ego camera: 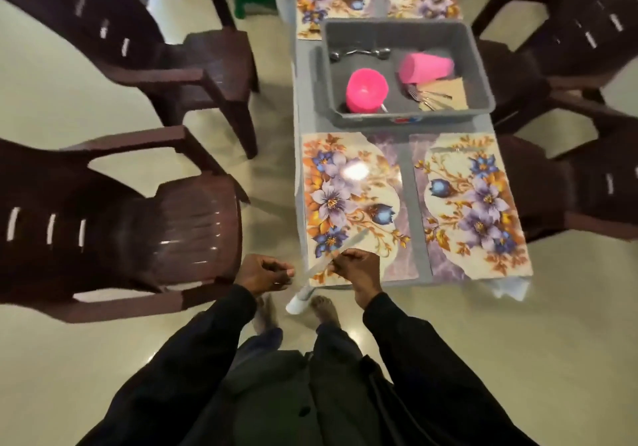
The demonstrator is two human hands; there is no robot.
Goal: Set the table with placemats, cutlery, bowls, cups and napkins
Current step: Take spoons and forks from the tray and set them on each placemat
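While I stand at the near end of the table, my right hand is curled tight around a slim, blurred table knife. It slants from near-left to far-right, and its tip lies over the near-left placemat. My left hand hovers just left of the knife with its fingers loosely curled; I cannot tell whether it holds anything.

4 floral placemats lie on the table: 2 near, 2 far. Between them sits a grey tub. Inside it a pink bowl rests upside down at the near-left, a pink cup lies on its side to the right, spoons lie along the far wall, and forks rest on brown napkins at the near-right.

Dark brown plastic chairs stand on both sides of the table.
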